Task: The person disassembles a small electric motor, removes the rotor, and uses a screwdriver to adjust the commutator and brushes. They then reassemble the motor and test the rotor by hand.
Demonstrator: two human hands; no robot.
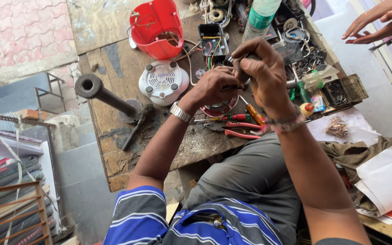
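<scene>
Over a cluttered wooden worktop [114, 149], the left hand [212, 86] and right hand [264, 75] both clench a small dark part [240, 72], fingers wrapped tight. The appliance lies dismantled: red housing [157, 27] and white base [162, 81] sit apart, wiring exposed, so reassembly appears some way off.

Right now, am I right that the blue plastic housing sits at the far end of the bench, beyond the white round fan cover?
Not quite: the plastic housing is red, not blue. The head view shows it at the far end of the bench, beyond the white round fan cover.
</scene>
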